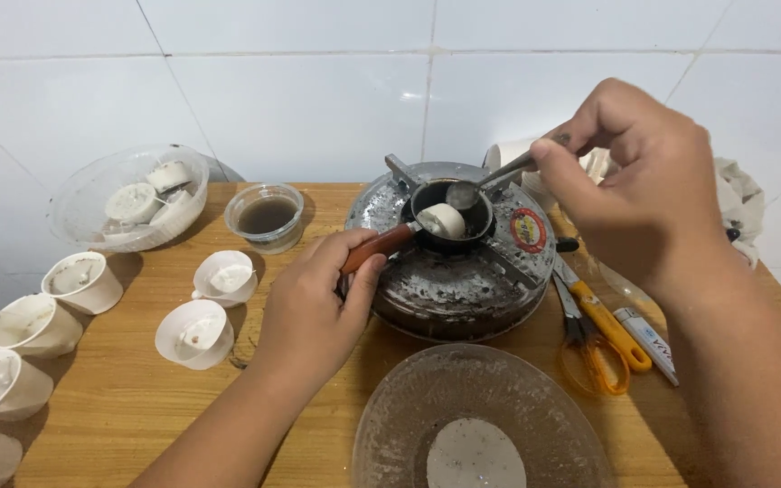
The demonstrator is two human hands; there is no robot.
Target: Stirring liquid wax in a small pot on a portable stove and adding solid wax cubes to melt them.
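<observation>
Between our two hands sits a small black pan [449, 221] on a round metal burner [452, 262], with a white lump [443, 220] in it. Our left hand [314, 307] has its fingers [354, 262] wrapped around the pan's reddish handle [378, 246]. Our right hand [635, 185] pinches a metal spoon [490, 181] between narrow fingers [558, 167], its bowl just over the lump. Left of the left fingers, white cups [196, 333] lie on the wooden bench [137, 398], near a clear bowl [128, 201] of white pieces. Below the right fingers lie orange-handled scissors [603, 330]. A glass dish [481, 420] stands nearest us.
</observation>
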